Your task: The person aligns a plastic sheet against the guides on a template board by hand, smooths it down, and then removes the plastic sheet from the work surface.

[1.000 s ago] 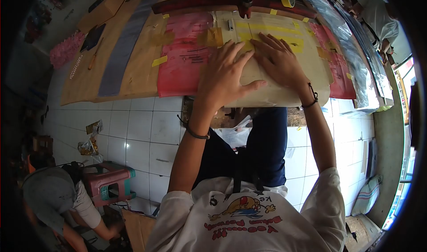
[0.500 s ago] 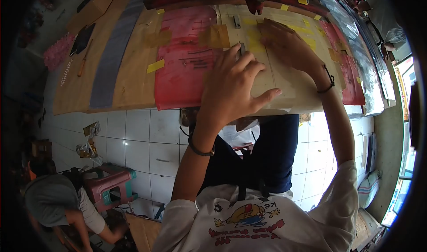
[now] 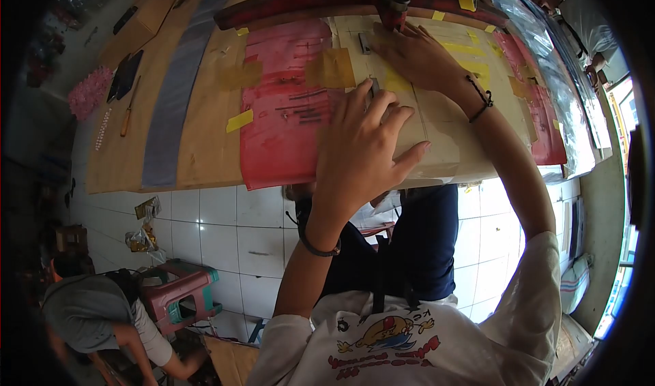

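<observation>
My left hand (image 3: 365,137) rests over the work surface with its fingers spread. Its index fingertip lies against a small dark metal strip (image 3: 374,86); whether it presses on the strip is hard to see. My right hand (image 3: 426,60) stretches flat across yellow tape on the beige sheet (image 3: 437,134), its fingers close below the dark pointed fitting (image 3: 394,14) of a red metal bar (image 3: 293,9). Another small metal piece (image 3: 364,42) lies left of the right fingertips. Left of my left hand is a red sheet (image 3: 273,151) with several thin dark rods (image 3: 307,106) on it.
On the left of the table (image 3: 205,154) lie a wooden-handled tool (image 3: 127,116), a dark flat case (image 3: 129,73) and a pink bundle (image 3: 90,93). Clear plastic (image 3: 539,65) covers the right side. A person (image 3: 92,314) bends beside a stool (image 3: 181,294) at lower left.
My right hand has moved up and left, toward the pointed fitting. My left hand stays by the metal strip with fingers spread; the whole view has shifted slightly.
</observation>
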The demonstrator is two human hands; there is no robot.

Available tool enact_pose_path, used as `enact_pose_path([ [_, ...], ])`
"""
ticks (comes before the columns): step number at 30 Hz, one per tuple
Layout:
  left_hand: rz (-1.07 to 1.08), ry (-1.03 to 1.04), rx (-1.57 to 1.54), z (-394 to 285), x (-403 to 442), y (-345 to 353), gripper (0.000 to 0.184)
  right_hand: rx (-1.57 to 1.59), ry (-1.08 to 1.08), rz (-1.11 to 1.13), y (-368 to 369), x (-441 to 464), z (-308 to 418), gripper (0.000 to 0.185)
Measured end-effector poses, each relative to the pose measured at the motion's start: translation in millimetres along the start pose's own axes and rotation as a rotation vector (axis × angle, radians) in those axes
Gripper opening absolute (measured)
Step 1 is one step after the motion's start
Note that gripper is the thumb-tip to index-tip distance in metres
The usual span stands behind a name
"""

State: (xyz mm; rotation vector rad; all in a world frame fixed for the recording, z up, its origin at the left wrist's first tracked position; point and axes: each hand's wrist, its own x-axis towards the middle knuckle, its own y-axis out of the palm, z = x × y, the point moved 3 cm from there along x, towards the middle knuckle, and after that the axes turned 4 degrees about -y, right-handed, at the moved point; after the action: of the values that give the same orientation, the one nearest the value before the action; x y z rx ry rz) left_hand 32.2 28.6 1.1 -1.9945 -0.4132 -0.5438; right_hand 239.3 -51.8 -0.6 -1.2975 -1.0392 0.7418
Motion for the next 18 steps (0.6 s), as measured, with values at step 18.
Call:
enact_pose_path([
  [18,0.003,-0.029,0.049,-0.9,2.4,1.9,0.051,0.229,0.064,-0.118,-29.1,-90.4,28.0,0.056],
])
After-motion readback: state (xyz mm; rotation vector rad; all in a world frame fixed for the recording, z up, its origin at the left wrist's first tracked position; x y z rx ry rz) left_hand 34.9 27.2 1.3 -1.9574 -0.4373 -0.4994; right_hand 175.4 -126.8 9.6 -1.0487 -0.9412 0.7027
